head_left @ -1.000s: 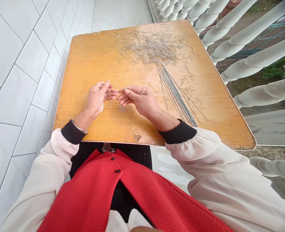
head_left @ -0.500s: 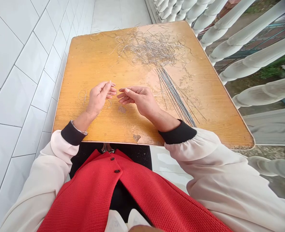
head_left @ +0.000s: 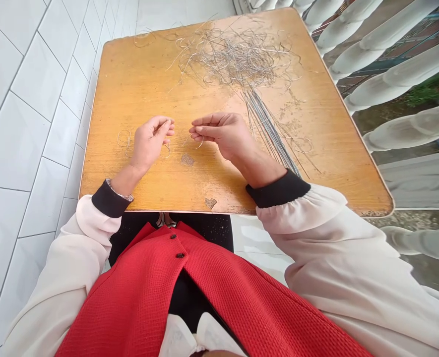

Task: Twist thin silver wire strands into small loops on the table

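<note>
Over the near left part of a wooden table (head_left: 137,94), my left hand (head_left: 151,141) is closed, thumb and fingertips pinched on something too thin to make out. A hand's width to the right, my right hand (head_left: 226,133) pinches a thin wire (head_left: 199,145) that curls below its fingertips. The two hands are apart. Loose curled wire (head_left: 124,141) lies left of my left hand. Beyond my right hand, a bundle of straight grey wires (head_left: 273,131) runs diagonally, partly behind the right wrist.
A tangled heap of thin wires (head_left: 237,57) covers the table's far side. White tiled wall (head_left: 29,119) stands close on the left. White balusters (head_left: 394,111) line the right. A chipped patch (head_left: 211,203) marks the near table edge.
My right hand has moved right and slightly up, widening the gap between the hands. A short curl of wire now shows below its fingertips. The view has shifted slightly.
</note>
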`<state>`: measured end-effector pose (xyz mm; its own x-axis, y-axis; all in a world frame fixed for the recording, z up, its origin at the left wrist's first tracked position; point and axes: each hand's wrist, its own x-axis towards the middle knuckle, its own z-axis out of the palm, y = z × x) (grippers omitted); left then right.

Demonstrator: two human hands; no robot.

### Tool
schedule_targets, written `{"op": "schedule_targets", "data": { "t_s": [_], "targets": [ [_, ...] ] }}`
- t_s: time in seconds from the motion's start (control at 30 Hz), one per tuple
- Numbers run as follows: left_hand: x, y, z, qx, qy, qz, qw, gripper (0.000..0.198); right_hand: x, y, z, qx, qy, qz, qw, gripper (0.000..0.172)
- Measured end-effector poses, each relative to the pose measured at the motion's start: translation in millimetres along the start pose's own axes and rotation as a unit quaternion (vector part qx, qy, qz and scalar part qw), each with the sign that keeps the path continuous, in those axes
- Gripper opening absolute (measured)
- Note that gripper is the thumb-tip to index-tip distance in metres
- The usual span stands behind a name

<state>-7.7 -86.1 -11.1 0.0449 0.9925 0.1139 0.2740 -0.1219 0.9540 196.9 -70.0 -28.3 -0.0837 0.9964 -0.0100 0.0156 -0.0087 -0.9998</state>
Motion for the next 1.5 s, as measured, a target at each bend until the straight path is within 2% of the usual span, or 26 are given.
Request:
{"op": "schedule_targets", "data": {
  "t_s": [0.1,0.17,0.23,0.33,0.43,0.57,0.67,0.83,0.97,1.07,1.13,1.27,1.33,1.4,1.5],
  "targets": [
    [1.5,-2.0,-3.8,0.032,-0.008,0.013,0.999,0.019,13.2,6.8,-7.6,-0.079,-0.018,-0.031,0.996,0.012],
    [3.1,-5.2,-6.3,0.067,-0.026,0.029,0.997,0.018,21.2,10.7,-13.7,-0.142,-0.005,-0.076,0.987,0.016],
    [4.1,-8.2,-9.1,0.129,-0.043,0.065,0.989,0.019,26.0,12.6,-21.0,-0.215,0.019,-0.124,0.968,0.020],
    [3.9,-9.1,-13.7,0.247,-0.057,0.121,0.960,0.028,24.3,11.9,-28.5,-0.331,0.030,-0.182,0.925,0.022],
    [4.4,-6.8,-19.3,0.326,-0.057,0.126,0.935,0.029,14.2,10.9,-22.1,-0.410,-0.011,-0.222,0.885,0.025],
    [8.4,-6.7,-31.7,0.360,-0.049,0.105,0.926,0.024,-1.7,13.1,0.3,-0.472,-0.106,-0.261,0.835,0.032],
    [8.2,-9.6,-41.8,0.369,-0.076,0.100,0.921,0.024,-9.2,13.4,6.5,-0.476,-0.162,-0.285,0.816,0.034],
    [-0.2,-16.9,-51.7,0.408,-0.168,0.120,0.889,0.043,-8.8,8.7,-7.2,-0.396,-0.235,-0.298,0.836,0.027],
    [-3.0,-22.2,-59.0,0.409,-0.196,0.140,0.880,0.046,-3.7,5.4,-9.8,-0.335,-0.268,-0.271,0.862,0.017],
    [-2.6,-23.9,-63.7,0.399,-0.207,0.139,0.882,0.042,-1.2,1.9,-5.3,-0.306,-0.272,-0.250,0.878,0.016],
    [-2.5,-24.2,-65.4,0.384,-0.199,0.141,0.891,0.039,-0.5,-1.6,-5.7,-0.312,-0.234,-0.235,0.890,0.016],
    [-2.4,-24.3,-63.9,0.353,-0.172,0.156,0.906,0.042,0.9,-5.0,-22.8,-0.317,-0.027,-0.203,0.926,0.021],
    [-2.0,-25.1,-60.8,0.351,-0.170,0.161,0.906,0.048,1.8,-2.1,-33.8,-0.314,0.037,-0.174,0.933,0.019],
    [-1.6,-26.9,-57.0,0.356,-0.177,0.167,0.902,0.050,2.2,3.6,-40.2,-0.323,0.028,-0.154,0.934,0.012],
    [-0.9,-30.8,-52.6,0.360,-0.190,0.175,0.896,0.048,1.4,13.7,-37.6,-0.343,-0.020,-0.148,0.927,0.003]
  ]
}}
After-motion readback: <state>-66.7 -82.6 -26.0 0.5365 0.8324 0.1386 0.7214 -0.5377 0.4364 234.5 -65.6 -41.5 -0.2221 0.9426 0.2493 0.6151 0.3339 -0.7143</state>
